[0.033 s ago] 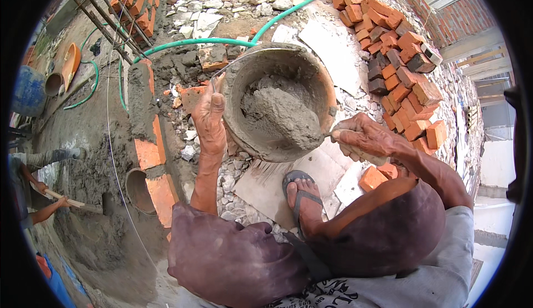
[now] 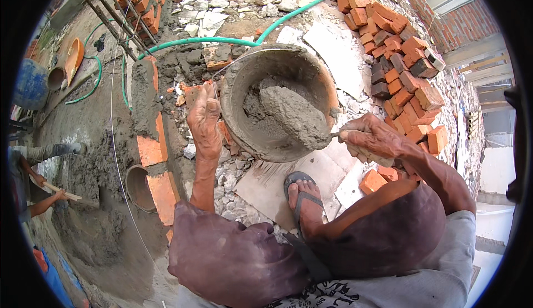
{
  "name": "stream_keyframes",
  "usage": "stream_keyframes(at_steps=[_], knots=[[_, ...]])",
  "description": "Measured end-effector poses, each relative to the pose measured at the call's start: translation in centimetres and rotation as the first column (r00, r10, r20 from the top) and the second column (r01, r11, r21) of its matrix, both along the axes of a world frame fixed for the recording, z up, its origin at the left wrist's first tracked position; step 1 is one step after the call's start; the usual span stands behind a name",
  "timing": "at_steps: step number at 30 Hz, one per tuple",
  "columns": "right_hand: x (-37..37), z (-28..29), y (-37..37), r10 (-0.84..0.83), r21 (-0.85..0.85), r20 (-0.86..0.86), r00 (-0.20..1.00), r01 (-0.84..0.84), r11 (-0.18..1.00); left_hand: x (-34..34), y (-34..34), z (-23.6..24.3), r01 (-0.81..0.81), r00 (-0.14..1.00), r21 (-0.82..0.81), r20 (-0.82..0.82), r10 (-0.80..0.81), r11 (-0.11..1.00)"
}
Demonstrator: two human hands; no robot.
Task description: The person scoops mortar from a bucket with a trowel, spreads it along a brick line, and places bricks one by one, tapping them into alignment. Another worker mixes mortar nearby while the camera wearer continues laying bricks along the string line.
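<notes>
A grey, mortar-crusted bucket (image 2: 247,133) holds wet mortar in front of me. My left hand (image 2: 204,124) grips its thin wire handle at the left side, fingers curled near the rim. My right hand (image 2: 369,138) is closed round a trowel handle at the bucket's lower right. A heaped load of mortar (image 2: 294,116) lies on the trowel blade, hiding it, near the inside of the rim. My sandalled foot is below the bucket on a pale board (image 2: 261,188).
Loose bricks (image 2: 411,86) pile at the right, rubble and a green hose (image 2: 189,42) lie ahead. At left are rebar (image 2: 116,19), a low brick edge (image 2: 155,202), a pipe opening (image 2: 139,188), a string, a blue barrel (image 2: 30,86) and another person's hands (image 2: 58,196) on a wooden-handled tool.
My right hand and the loaded trowel have shifted slightly right, the mortar load nearer the rim. The other person's tool has moved a little.
</notes>
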State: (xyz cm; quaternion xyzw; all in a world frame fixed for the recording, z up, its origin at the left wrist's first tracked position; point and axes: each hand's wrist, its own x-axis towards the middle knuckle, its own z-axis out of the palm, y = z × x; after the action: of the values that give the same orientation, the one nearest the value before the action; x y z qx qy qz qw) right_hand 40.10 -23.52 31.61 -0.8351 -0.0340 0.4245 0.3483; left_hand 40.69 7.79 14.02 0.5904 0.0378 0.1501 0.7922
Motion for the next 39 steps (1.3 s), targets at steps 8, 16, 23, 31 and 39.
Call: stream_keyframes(at_steps=[8, 16, 23, 31, 39], knots=[[5.6, 5.4, 8.4, 0.454, -0.13, -0.024, 0.891, -0.453, 0.882, -17.8, 11.9, -4.2, -0.227, 0.582, 0.913, -0.153, 0.799, 0.34], [11.1, -3.4, 28.6, 0.891, -0.043, 0.314, 0.327, -0.933, 0.358, -22.7, 13.0, -6.9, -0.072, 0.357, 0.929, -0.317, 0.879, 0.364], [13.6, -10.4, 39.3, 0.471, -0.637, 0.683, -0.558, -0.77, 0.012, -22.1, 13.2, -6.7, -0.15, 0.294, 0.905, -0.344, 0.891, 0.399], [15.3, -10.6, 34.7, 0.567, -0.837, 0.509, -0.648, -0.526, 0.149, -22.3, 13.1, -6.9, -0.19, 0.313, 0.898, -0.328, 0.891, 0.397], [5.8, -6.4, 30.9, 0.746, -0.668, 0.582, -0.324, -0.714, 0.211, -22.2, 13.2, -7.6, -0.23, 0.348, 0.889, -0.305, 0.886, 0.396]])
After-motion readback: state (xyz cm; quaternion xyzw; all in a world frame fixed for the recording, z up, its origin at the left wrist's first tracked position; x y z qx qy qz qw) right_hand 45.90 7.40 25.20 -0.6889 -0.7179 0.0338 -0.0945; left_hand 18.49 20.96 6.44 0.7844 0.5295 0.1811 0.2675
